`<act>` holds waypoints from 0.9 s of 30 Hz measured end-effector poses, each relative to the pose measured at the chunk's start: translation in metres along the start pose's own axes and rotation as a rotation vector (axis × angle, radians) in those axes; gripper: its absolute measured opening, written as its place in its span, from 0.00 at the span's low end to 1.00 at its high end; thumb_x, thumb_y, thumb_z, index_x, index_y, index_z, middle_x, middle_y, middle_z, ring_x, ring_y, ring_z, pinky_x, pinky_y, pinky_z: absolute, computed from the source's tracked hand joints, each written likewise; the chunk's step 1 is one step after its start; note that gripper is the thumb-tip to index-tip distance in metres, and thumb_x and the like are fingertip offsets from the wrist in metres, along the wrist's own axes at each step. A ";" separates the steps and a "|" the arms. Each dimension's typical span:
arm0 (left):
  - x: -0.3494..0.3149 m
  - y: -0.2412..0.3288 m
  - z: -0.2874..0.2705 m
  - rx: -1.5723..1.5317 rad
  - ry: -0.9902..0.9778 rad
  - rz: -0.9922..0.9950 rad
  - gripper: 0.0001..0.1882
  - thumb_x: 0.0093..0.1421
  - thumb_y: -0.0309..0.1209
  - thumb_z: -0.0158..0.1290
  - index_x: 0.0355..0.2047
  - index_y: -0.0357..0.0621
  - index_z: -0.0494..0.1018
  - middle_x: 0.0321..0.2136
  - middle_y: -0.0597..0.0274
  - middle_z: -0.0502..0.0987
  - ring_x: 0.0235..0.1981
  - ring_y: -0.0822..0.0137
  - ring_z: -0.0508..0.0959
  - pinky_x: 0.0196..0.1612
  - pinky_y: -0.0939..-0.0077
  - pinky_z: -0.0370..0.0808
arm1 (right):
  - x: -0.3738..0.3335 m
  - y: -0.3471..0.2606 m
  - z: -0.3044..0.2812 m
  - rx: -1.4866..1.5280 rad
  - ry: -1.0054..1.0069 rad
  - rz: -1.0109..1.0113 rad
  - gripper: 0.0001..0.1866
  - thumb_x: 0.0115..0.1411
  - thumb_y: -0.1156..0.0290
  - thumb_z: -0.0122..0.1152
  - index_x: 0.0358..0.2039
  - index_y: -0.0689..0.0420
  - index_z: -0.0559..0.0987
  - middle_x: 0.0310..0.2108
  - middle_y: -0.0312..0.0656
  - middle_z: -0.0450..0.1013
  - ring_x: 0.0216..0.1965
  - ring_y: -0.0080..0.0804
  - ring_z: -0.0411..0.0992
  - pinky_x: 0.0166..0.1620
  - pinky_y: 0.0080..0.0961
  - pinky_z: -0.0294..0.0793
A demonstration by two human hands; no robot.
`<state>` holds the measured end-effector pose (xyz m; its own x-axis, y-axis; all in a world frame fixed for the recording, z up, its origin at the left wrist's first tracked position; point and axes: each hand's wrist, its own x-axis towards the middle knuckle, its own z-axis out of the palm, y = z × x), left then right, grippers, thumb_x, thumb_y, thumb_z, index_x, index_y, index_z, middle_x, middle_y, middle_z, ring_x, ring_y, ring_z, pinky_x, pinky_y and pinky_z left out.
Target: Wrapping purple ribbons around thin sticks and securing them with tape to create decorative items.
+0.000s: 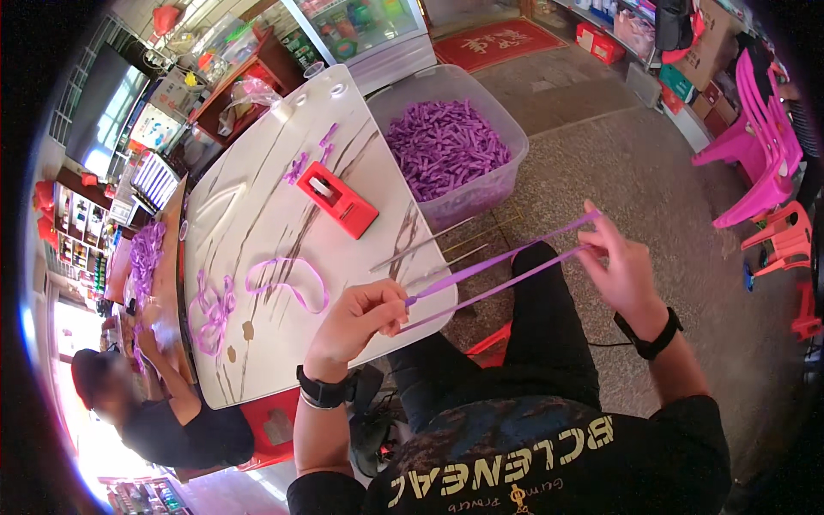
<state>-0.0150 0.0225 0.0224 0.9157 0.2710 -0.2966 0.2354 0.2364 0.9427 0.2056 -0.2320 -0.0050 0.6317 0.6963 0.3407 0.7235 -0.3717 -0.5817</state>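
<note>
A purple ribbon loop (pixel 493 264) is stretched between my two hands, past the right corner of the table. My left hand (pixel 359 322) is closed in a pinch on its left end, over the table's front edge. On the other side, my right hand (pixel 625 268) holds the loop spread, one strand at the raised index finger and one at the thumb. Another purple ribbon loop (pixel 322 292) lies on the table near my left hand, with a looser tangle of purple ribbon (pixel 213 311) farther left.
The marble-patterned table (pixel 257 215) carries a red tape dispenser (pixel 339 199) and small purple ribbon pieces (pixel 297 167). Thin metal rods (pixel 429 246) jut past its right edge. A plastic bin (pixel 513 172) of folded purple strips stands beside it. A co-worker (pixel 184 425) sits at left; pink chairs (pixel 755 142) stand right.
</note>
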 end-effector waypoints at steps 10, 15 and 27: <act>-0.002 -0.006 0.006 0.271 0.050 0.184 0.02 0.50 0.19 0.49 0.21 0.35 0.69 0.28 0.60 0.71 0.21 0.77 0.68 0.24 0.85 0.65 | -0.001 -0.011 -0.007 -0.018 0.155 -0.127 0.33 0.44 0.79 0.63 0.52 0.62 0.62 0.41 0.48 0.71 0.33 0.31 0.74 0.36 0.21 0.74; 0.003 0.005 0.027 0.811 0.136 0.689 0.03 0.45 0.16 0.52 0.21 0.35 0.70 0.28 0.57 0.73 0.23 0.70 0.72 0.26 0.82 0.69 | -0.014 -0.009 -0.001 0.266 0.329 -0.099 0.29 0.45 0.81 0.61 0.49 0.61 0.63 0.42 0.50 0.70 0.33 0.29 0.74 0.35 0.22 0.73; 0.016 0.040 0.056 1.035 -0.308 0.792 0.04 0.47 0.19 0.52 0.25 0.36 0.68 0.29 0.57 0.71 0.28 0.60 0.74 0.29 0.74 0.71 | 0.004 -0.031 0.019 0.605 -0.316 -0.102 0.13 0.50 0.68 0.59 0.36 0.58 0.74 0.32 0.37 0.72 0.25 0.20 0.69 0.30 0.16 0.67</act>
<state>0.0270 -0.0162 0.0640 0.9223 -0.2471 0.2972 -0.3784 -0.7334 0.5647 0.1807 -0.2063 0.0002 0.3909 0.8893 0.2372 0.4339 0.0492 -0.8996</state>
